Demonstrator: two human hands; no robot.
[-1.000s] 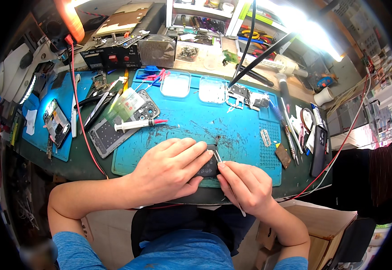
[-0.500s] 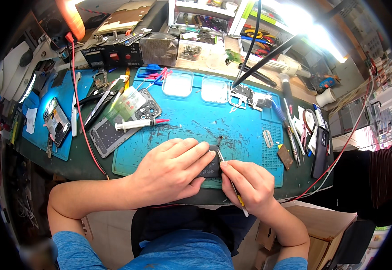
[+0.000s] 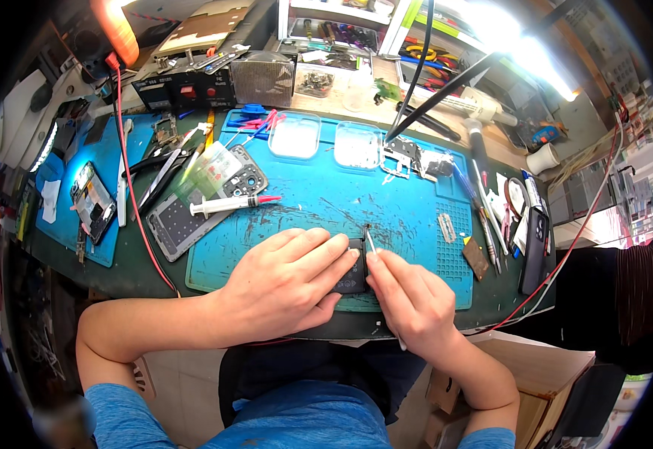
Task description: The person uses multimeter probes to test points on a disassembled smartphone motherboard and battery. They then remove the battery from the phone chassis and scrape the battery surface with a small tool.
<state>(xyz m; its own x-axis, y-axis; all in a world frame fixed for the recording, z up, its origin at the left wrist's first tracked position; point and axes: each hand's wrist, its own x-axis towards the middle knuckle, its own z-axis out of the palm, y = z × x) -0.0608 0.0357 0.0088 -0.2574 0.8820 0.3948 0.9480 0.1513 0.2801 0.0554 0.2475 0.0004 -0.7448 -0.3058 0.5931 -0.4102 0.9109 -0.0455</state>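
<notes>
A black flat piece that looks like a phone battery (image 3: pixel 354 280) lies on the blue work mat (image 3: pixel 304 206), mostly covered by my left hand (image 3: pixel 289 278). The left fingers are stretched flat across it. My right hand (image 3: pixel 415 301) pinches a slim, pen-like metal tool (image 3: pixel 371 241) between thumb and fingers. The tool's tip points away from me, just past the far right corner of the black piece; whether it touches anything there I cannot tell. A small dark speck (image 3: pixel 367 225) sits on the mat at the tip.
Left of the hands, a syringe (image 3: pixel 233 204) lies over a phone back housing (image 3: pixel 184 224). Two clear trays (image 3: pixel 294 136) stand at the mat's far side. Screwdrivers (image 3: pixel 485 217) and a dark phone (image 3: pixel 535 251) lie at right. A lamp arm (image 3: pixel 446 101) reaches over the far edge.
My right hand has turned the tool more upright and moved its tip slightly farther away, off the black piece's edge. The left hand stays put.
</notes>
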